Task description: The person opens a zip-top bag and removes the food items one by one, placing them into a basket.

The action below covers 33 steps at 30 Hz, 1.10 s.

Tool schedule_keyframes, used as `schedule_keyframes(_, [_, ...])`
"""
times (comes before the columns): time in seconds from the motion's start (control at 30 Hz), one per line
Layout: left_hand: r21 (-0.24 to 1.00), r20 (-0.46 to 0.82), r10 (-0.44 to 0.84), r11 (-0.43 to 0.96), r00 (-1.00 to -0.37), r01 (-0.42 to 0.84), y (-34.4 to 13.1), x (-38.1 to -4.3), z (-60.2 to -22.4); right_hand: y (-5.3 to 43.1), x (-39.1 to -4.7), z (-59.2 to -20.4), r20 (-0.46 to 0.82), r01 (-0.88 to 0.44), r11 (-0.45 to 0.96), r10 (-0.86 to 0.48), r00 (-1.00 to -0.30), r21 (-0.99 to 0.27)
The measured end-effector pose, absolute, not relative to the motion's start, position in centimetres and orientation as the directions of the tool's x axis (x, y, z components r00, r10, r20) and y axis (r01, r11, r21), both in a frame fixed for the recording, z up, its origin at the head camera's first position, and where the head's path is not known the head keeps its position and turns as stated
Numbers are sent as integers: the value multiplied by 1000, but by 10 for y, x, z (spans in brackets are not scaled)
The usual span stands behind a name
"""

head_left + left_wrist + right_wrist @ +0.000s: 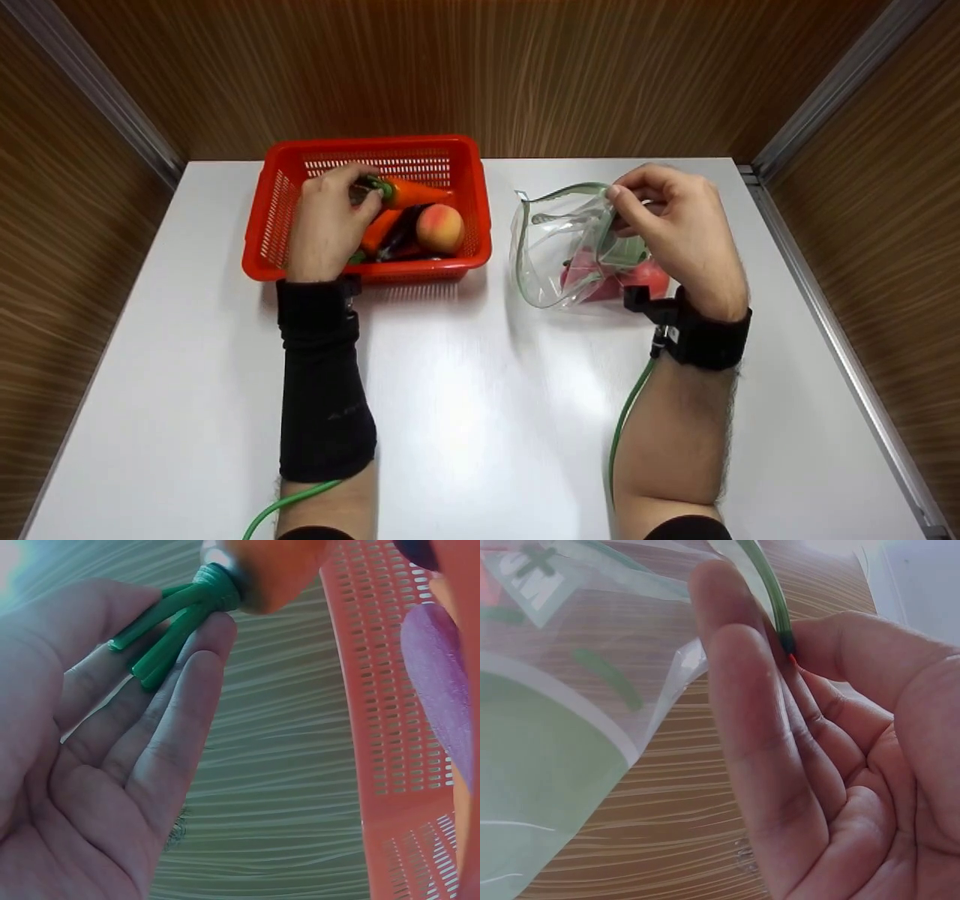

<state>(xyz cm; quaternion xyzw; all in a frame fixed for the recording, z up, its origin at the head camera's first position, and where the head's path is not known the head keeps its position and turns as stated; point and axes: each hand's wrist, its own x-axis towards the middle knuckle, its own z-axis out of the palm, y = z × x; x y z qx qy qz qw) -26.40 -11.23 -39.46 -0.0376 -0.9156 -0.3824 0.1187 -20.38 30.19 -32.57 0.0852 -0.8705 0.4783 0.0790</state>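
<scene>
My left hand [330,221] is over the red basket [281,259], pinching the green stem [176,626] of an orange carrot [416,193] between thumb and fingers. The carrot points rightward, above the other produce. In the left wrist view its orange top sits just past the fingertips. On the right, my right hand [686,229] pinches the green-edged rim of a clear zip bag [551,251]. The bag's mouth gapes toward the left. Inside it lie a round red fruit or vegetable [651,279] and a pinkish-red piece [581,274], seen through the plastic.
The basket also holds a peach [440,229], a dark eggplant [403,231] and another orange vegetable [377,231]. Basket and bag stand side by side on a white table [465,405]. Wood-grain panels [480,75] enclose the back and sides. Green cables [626,420] run along both forearms.
</scene>
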Motion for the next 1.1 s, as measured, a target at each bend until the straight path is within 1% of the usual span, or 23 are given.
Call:
schedule_keyframes(0.23, [673, 219, -1, 725, -976, 150, -110, -267, -401, 301, -205, -326, 232, -240, 509, -79, -969, -827])
schedule_keyframes(0.5, [657, 140, 40, 744, -989, 123, -108, -269, -408, 301, -205, -327, 228, -234, 518, -77, -971, -823])
schedule_keyframes(0.63, [648, 87, 53, 756, -995, 97, -109, -270, -411, 301, -204, -327, 224, -230, 520, -76, -972, -823])
schedule_keyframes(0.83, [589, -8, 77, 806, -997, 58, -111, -269, -412, 300, -204, -326, 221, -228, 520, -76, -972, -823])
schedule_keyframes(1.1, [541, -141, 122, 841, -983, 27, -112, -268, -412, 300, -204, -326, 227, -236, 517, -80, -970, -823])
